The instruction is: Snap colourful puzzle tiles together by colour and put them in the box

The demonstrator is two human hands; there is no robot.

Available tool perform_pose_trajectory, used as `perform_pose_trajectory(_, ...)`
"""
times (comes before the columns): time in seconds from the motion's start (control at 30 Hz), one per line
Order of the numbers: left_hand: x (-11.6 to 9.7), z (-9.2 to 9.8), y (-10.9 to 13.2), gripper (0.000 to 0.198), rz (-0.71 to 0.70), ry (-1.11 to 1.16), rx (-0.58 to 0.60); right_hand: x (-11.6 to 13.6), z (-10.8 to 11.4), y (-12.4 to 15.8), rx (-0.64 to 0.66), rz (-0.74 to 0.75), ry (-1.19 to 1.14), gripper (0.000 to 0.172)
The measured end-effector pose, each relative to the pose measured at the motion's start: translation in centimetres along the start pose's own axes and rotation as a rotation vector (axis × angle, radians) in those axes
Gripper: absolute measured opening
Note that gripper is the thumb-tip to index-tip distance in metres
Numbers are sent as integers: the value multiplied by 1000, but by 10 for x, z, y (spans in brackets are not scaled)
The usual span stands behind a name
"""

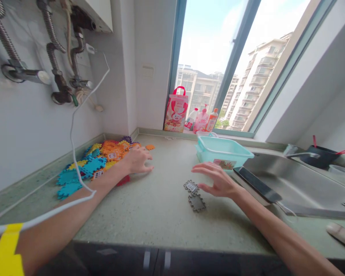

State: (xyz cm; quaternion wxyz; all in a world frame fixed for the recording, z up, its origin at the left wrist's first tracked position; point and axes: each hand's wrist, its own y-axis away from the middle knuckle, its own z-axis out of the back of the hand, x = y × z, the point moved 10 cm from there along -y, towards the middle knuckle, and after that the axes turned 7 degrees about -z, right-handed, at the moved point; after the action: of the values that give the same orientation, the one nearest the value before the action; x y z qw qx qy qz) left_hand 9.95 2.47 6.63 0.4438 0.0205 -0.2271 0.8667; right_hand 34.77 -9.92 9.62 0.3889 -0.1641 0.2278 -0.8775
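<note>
A pile of toothed plastic building pieces (89, 167) in blue, orange, yellow and purple lies on the counter at the left. My left hand (138, 159) is at the pile's right edge, fingers spread and nothing seen in them. Just past its fingertips is a small orange piece (150, 147). Part of a red piece (123, 180) shows below the wrist. Near the middle of the counter lie two grey toothed pieces, one with a white window pattern (191, 186) and one plain (197, 202). Beside them my right hand (214, 178) hovers open, its thumb close to the patterned piece.
Behind my right hand stands a turquoise plastic tub (222, 149), with a phone (257, 186) leaning near the steel sink (293, 180). A white cable (74, 142) hangs across my left forearm. Bottles (201, 120) and a pink bag (176, 113) stand by the window.
</note>
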Motion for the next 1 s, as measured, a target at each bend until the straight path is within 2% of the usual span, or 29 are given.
perform_pose_trajectory(0.07, -13, 5, -2, 27, -37, 0, -8, 3, -37, 9, 192, -40, -92, 48)
perform_pose_trajectory(0.17, -53, 20, -6, 16, -177, 65, -80, -4, -65, 10, 332, -85, -176, 40)
perform_pose_trajectory(0.23, -96, 30, -7, 15, -334, 134, -132, -15, -71, 7, 337, -117, -192, 38)
perform_pose_trajectory(0.33, -167, 41, -6, 32, -567, 245, -158, -36, -69, 5, 257, -193, -185, 37)
perform_pose_trajectory(0.4, -199, 42, -4, 45, -668, 317, -127, -46, -66, 8, 227, -227, -194, 37)
perform_pose_trajectory(0.43, -208, 41, -4, 48, -697, 348, -103, -49, -65, 9, 229, -236, -207, 39)
perform_pose_trajectory(0.5, -210, 37, -5, 45, -702, 386, -64, -50, -63, 12, 250, -236, -244, 45)
perform_pose_trajectory(0.57, -194, 31, -8, 41, -644, 397, -38, -48, -60, 13, 264, -214, -280, 48)
perform_pose_trajectory(0.67, -165, 22, -10, 44, -555, 389, -10, -48, -57, 13, 243, -213, -260, 37)
perform_pose_trajectory(0.73, -155, 20, -9, 48, -534, 379, -12, -50, -53, 11, 179, -244, -208, 34)
perform_pose_trajectory(0.83, -156, 26, -8, 47, -552, 360, -65, -45, -39, 4, 0, -247, -187, 32)
perform_pose_trajectory(0.9, -162, 31, -7, 39, -583, 339, -102, -36, -33, -1, -101, -223, -219, 32)
perform_pose_trajectory(0.93, -166, 32, -7, 33, -598, 324, -115, -30, -34, -3, -115, -205, -237, 32)
perform_pose_trajectory(1.0, -169, 35, -6, 22, -614, 292, -138, -16, -48, -8, -36, -138, -273, 32)
